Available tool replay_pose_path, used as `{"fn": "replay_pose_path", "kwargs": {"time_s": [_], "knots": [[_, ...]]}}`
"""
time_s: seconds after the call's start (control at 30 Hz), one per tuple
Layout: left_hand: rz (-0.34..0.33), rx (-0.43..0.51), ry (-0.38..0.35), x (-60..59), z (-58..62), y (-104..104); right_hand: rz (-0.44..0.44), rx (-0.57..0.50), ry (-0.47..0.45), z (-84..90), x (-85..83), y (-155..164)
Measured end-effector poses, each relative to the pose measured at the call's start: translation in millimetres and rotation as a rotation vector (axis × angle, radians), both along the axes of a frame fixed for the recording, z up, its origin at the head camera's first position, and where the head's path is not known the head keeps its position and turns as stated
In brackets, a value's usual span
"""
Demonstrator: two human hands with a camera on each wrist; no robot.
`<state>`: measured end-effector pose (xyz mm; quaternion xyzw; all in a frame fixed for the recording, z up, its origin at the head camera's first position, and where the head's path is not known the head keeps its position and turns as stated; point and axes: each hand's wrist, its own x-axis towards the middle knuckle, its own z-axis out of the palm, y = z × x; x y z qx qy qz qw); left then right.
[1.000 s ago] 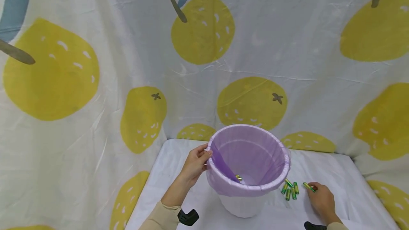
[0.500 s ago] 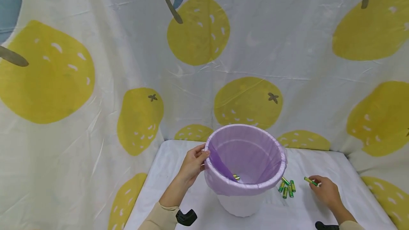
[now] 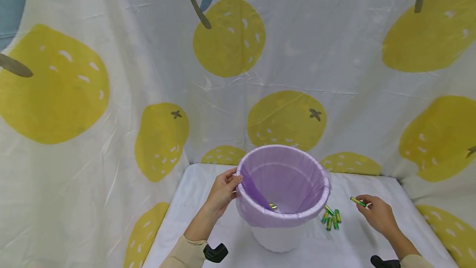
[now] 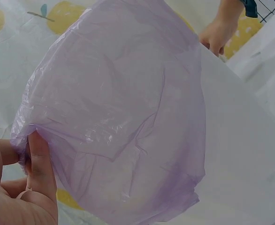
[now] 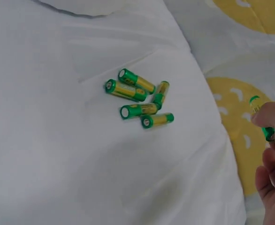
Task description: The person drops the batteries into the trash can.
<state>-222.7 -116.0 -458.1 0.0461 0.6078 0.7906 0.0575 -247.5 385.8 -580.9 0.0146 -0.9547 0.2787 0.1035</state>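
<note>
A white bin [image 3: 277,240] lined with a purple bag [image 3: 282,177] stands mid-table. My left hand [image 3: 222,191] grips the bag-covered rim on the left side; in the left wrist view my thumb [image 4: 40,168] presses the purple plastic [image 4: 123,117]. One green-and-gold battery [image 3: 273,206] lies inside the bin. My right hand [image 3: 376,213] pinches a battery [image 3: 357,201] above the table, right of the bin. In the right wrist view that held battery [image 5: 261,117] sticks out between my fingertips. Several loose batteries [image 3: 331,218] lie by the bin's right side, also the batteries [image 5: 138,99] on the cloth.
The table is covered by a white cloth [image 3: 208,235]. A white curtain with yellow fruit prints [image 3: 286,119] hangs behind and on both sides, close to the table edges.
My right hand has lifted the battery up off the cloth and slightly away from the loose pile. The left hand stays on the bin's rim.
</note>
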Motion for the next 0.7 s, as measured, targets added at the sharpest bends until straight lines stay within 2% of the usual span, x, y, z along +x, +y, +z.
{"fn": "replay_pose_path", "kwargs": {"time_s": [0.17,0.4,0.7], "knots": [[0.0,-0.004,0.005,0.2,0.5,0.5,0.014,-0.005,0.038,16.6,2.9,-5.9],[0.001,0.005,0.003,0.4,0.6,0.0,0.049,-0.005,0.142,37.2,5.5,-14.3],[0.0,0.0,-0.003,0.9,0.5,-0.5,0.077,0.018,0.189,56.5,9.0,-16.8]]}}
